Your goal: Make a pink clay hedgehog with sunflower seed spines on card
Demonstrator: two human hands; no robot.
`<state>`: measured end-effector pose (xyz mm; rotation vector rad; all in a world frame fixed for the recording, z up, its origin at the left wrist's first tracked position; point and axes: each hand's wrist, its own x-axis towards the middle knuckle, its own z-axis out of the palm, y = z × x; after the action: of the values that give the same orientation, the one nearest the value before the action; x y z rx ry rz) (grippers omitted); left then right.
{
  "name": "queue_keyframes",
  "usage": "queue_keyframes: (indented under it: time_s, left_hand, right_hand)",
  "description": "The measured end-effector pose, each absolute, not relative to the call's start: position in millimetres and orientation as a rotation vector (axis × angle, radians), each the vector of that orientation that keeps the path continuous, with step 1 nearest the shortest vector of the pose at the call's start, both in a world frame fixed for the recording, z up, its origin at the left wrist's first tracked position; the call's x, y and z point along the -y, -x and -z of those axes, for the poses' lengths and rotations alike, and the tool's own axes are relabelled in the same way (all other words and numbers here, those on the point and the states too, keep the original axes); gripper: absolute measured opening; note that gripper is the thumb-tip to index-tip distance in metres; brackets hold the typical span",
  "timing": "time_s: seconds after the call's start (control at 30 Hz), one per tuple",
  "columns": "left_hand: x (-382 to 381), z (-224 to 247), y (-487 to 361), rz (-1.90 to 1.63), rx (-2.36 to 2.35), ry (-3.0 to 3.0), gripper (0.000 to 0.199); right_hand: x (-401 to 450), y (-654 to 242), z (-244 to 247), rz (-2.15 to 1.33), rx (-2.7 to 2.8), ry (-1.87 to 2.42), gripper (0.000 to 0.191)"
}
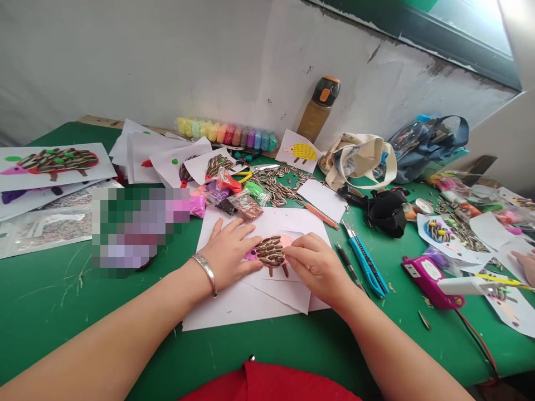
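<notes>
On a sheet of white paper (221, 306) lies a hedgehog picture (271, 252) with rows of striped sunflower seeds on its back, a purple snout and brown legs. Bare pink shows at its upper right. My left hand (229, 250), a silver bangle on its wrist, rests flat with fingers spread at the snout side, steadying contact with the paper. At the picture's right edge my right hand (315, 264) is closed in a pinch touching the pink part; whatever its fingertips hold is hidden. Bags of coloured clay (246, 205) and a seed pile (278, 186) lie just beyond.
Right of the paper are a pen (349, 264), a blue utility knife (368, 262) and a magenta device (432, 281) with a cord. Finished hedgehog pictures (54, 161) lie left. A bottle (317, 108) and a cloth bag (359, 159) stand behind. Another person's hand (526, 264) shows far right.
</notes>
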<state>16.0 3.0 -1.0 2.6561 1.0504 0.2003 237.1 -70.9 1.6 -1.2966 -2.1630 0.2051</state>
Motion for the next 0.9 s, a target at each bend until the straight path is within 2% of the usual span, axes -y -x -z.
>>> queue_keyframes:
  time_s: [0.3,0.9]
  left_hand:
    - [-2.2,2.6,-15.0,-0.200,-1.051,-2.647,0.043]
    - [-3.0,3.7,-14.9,-0.202,-1.046,-2.670,0.044]
  right_hand:
    - [67.4,-223.8,3.5,-0.171,2.332,1.276,0.025]
    - [64.3,-229.1,8.1,-0.287,2.272,1.282,0.021]
